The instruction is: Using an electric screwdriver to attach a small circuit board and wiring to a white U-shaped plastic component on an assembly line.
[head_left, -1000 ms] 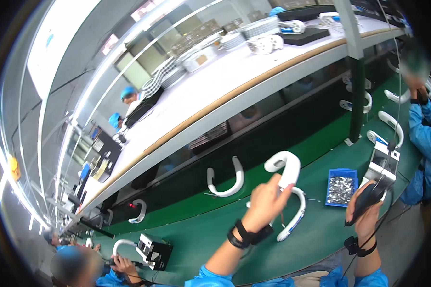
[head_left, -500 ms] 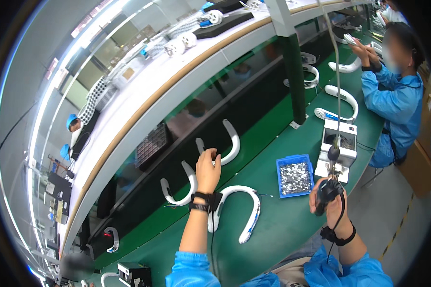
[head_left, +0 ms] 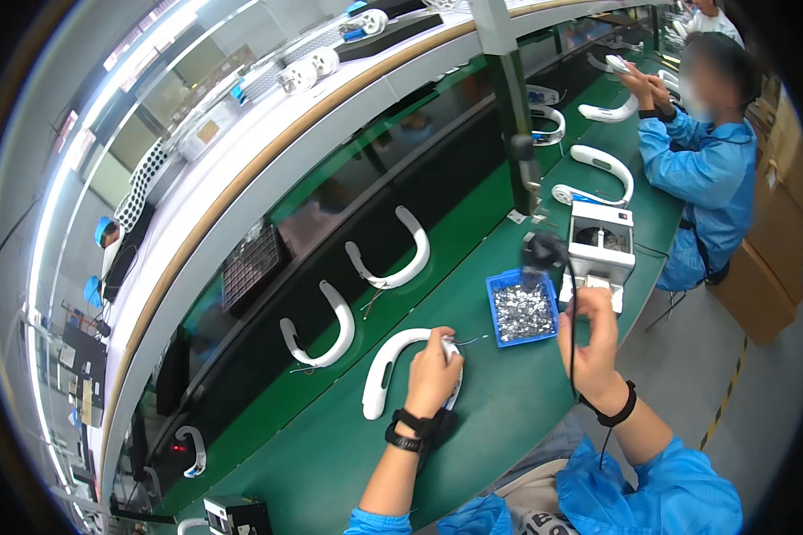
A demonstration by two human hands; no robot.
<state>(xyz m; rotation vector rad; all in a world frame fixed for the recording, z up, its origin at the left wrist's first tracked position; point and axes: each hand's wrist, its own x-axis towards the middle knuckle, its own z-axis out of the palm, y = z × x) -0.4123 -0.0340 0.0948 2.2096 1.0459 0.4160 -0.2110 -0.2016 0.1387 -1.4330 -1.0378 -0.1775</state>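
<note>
My left hand (head_left: 431, 374) is closed on the right arm of a white U-shaped neck fan (head_left: 382, 374), which lies on the green table. Thin wires stick out near its fingertips. My right hand (head_left: 591, 334) is loosely curled beside the right edge of a blue bin (head_left: 500, 336) of small shiny metal parts. Nothing shows between its fingers, though a black cord partly covers it. Above the bin hangs a blurred black tool (head_left: 542, 254), perhaps an electric screwdriver, apart from my fingers. Behind my right hand stands a white box-shaped device (head_left: 605, 214) with an open top.
Two more neck fans (head_left: 337, 334) (head_left: 415, 259) lie along the far side, and another (head_left: 620, 169) lies beyond the device. A grey post (head_left: 509, 116) rises at the table's back, under a long shelf (head_left: 268, 178). A co-worker in blue (head_left: 700, 169) sits at the right.
My left hand has come back from the far neck fan to the near one and closed on it. My right hand has let go of the black tool, which has swung up and left.
</note>
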